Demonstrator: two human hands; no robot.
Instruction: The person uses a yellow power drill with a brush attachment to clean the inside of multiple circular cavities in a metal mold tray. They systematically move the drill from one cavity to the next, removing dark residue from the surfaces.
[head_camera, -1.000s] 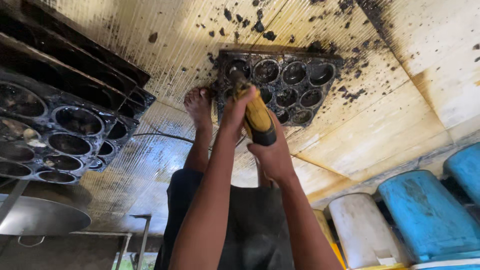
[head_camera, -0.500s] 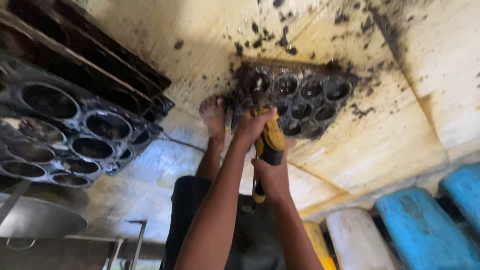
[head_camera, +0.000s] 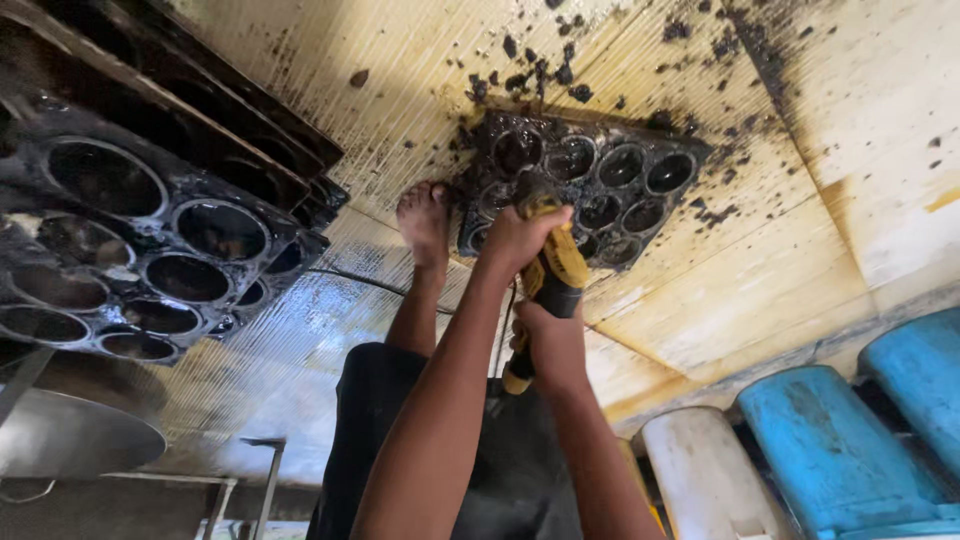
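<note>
both hands grip a yellow power tool pressed onto a blackened muffin tray.

the left hand wraps shut around the tool's head, the right hand closed on its rear body. the metal tray, crusted with soot, round cups glossy, lies mid-board on a ribbed, stained wooden board strewn with black flakes. a bare foot pins the tray's near-left edge. more dark trays stack at the board's left edge; blue drums stand right.
</note>
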